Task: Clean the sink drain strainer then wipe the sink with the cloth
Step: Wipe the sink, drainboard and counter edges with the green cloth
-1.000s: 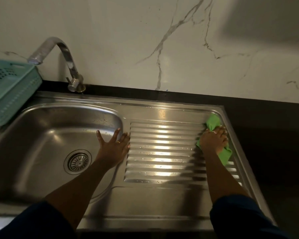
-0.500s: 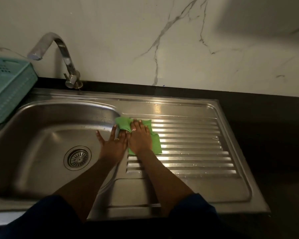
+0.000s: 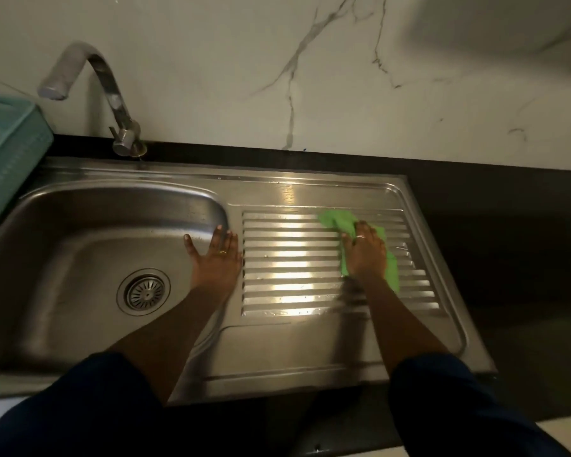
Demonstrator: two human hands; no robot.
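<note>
So, head view only: right hand (image 3: 365, 252) is pressed flat on top of a green cloth (image 3: 338, 222), fingers spread over it rather than bunched around it, pinning it to the ribbed drainboard (image 3: 290, 265) of the steel sink (image 3: 277, 351). Cloth pokes out past the fingertips and along the outer side of that hand. Left hand (image 3: 216, 262) is empty, splayed out flat on the ridge between basin and drainboard, a ring on one finger. Drain strainer (image 3: 144, 292) sits in the basin floor just left of the left wrist. Faucet (image 3: 112, 103) stands up beyond the left hand, teal basket (image 3: 10, 150) further left. No brand or writing readable anywhere. Dark sleeves (image 3: 449, 400) on both arms.
</note>
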